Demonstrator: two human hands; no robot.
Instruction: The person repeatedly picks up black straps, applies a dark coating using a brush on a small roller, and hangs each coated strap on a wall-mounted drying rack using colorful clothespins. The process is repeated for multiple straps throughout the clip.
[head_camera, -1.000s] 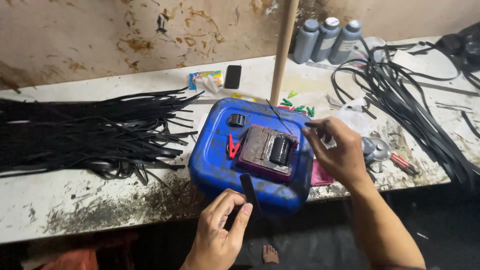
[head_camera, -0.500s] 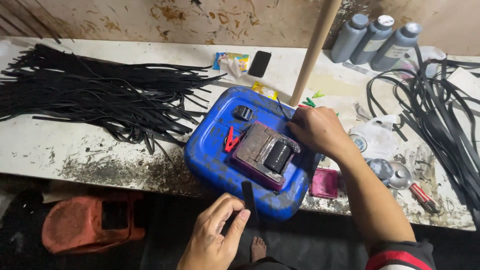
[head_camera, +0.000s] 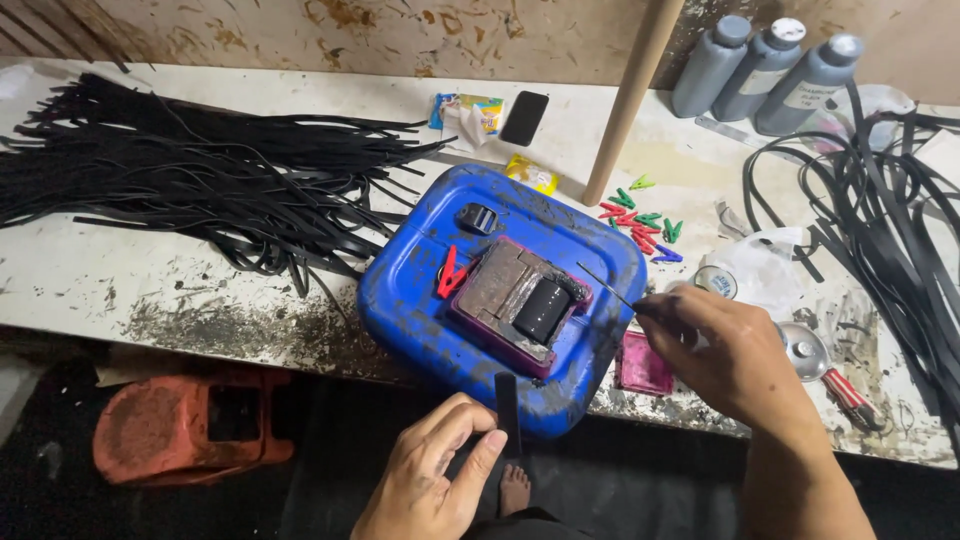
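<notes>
My left hand (head_camera: 435, 470) pinches a short black strip (head_camera: 507, 410), held upright in front of a blue plastic jerrycan (head_camera: 420, 295) lying flat on the bench. My right hand (head_camera: 725, 350) grips a thin dark pointed tool (head_camera: 603, 284) whose tip reaches over the can's right side. On top of the can sits a maroon tray (head_camera: 500, 290) with a black roller (head_camera: 541, 308) in it. A red clip (head_camera: 447, 272) and a black buckle (head_camera: 478, 217) also lie on the can.
A heap of black strips (head_camera: 190, 180) covers the left of the white bench (head_camera: 80, 280); more strips (head_camera: 890, 220) lie at right. Three grey bottles (head_camera: 765, 68), a wooden pole (head_camera: 632, 95), coloured clips (head_camera: 640, 215), a phone (head_camera: 524, 117) and a pink lid (head_camera: 643, 362) are around. An orange container (head_camera: 190, 425) sits on the floor.
My right hand has drawn back from the can's top towards its right edge, with the thin tool now showing. The view has shifted. My left hand still holds the strip.
</notes>
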